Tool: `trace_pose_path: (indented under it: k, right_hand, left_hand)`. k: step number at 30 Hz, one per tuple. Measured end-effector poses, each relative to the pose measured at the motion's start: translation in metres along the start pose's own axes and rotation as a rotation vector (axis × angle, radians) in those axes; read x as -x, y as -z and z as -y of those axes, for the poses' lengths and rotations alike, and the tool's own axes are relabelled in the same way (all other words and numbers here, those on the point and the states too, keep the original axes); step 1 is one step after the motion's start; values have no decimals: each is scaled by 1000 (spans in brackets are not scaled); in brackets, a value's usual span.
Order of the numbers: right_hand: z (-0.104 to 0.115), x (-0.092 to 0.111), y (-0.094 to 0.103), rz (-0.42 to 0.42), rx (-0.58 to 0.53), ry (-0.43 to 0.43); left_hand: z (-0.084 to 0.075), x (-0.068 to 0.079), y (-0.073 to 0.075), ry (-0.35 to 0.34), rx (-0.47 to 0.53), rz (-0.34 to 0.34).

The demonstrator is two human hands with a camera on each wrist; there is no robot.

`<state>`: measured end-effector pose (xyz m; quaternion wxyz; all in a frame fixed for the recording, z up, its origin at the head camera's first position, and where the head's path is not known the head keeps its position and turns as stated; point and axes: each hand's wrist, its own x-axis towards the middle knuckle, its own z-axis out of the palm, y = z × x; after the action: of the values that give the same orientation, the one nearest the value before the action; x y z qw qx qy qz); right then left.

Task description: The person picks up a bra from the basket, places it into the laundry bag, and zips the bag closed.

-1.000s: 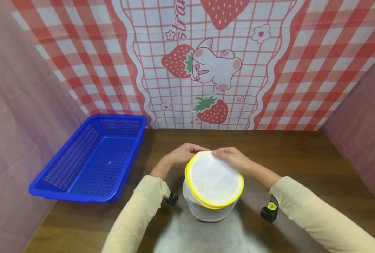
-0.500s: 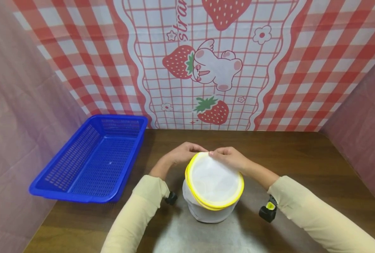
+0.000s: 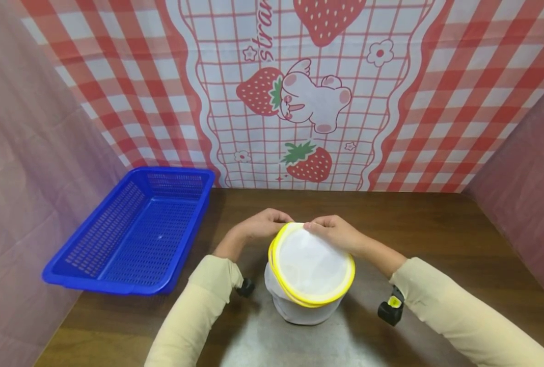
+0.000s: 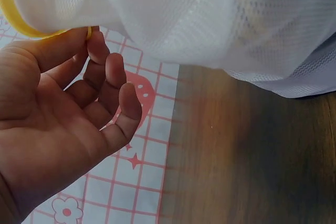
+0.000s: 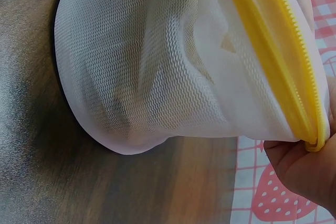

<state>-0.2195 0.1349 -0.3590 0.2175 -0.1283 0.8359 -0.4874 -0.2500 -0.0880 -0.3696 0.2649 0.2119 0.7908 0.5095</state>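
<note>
A white mesh laundry bag [image 3: 313, 262], round and drum-shaped with a yellow zip round its top, stands on the table between both hands. My left hand [image 3: 265, 223] is at the far left of its rim. In the left wrist view, its thumb and forefinger pinch a small yellow zip piece [image 4: 89, 32], the other fingers loosely bent. At the far edge of the lid, my right hand [image 3: 338, 233] grips the rim, thumb on top. In the right wrist view the yellow zip [image 5: 278, 61] shows a gap between its two edges, and that hand holds beside the zip's end.
A blue plastic basket [image 3: 139, 239] with slotted sides stands on the left of the brown wooden table [image 3: 446, 229]. A red-and-white strawberry cloth [image 3: 363, 117] hangs behind, with pinkish cloth [image 3: 528, 193] at the sides.
My left hand has slid slightly left along the rim, away from the right fingertips. My right hand keeps its hold, shifting only a little; the bag stays in place.
</note>
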Motion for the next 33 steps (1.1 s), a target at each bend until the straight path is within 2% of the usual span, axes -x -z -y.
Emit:
trace_pose_path:
  k: [4,11,19,25,33]
  right_hand:
    - [0,2,0,2,-13,9]
    - [-3,-1,0,-20,-40,-7]
    - [-2,-1,0,-19,-76,10]
    - [0,-1,0,-12,-64,37]
    - [-2,1,1,9,-64,1]
  left_hand:
    - [2,2,2,1,-4,18]
    - [1,5,4,2,-61,-9]
    - [2,2,3,-71,-136,26]
    - [5,-1,2,-63,-129,-15]
    - [3,1,2,-34,-139,-69]
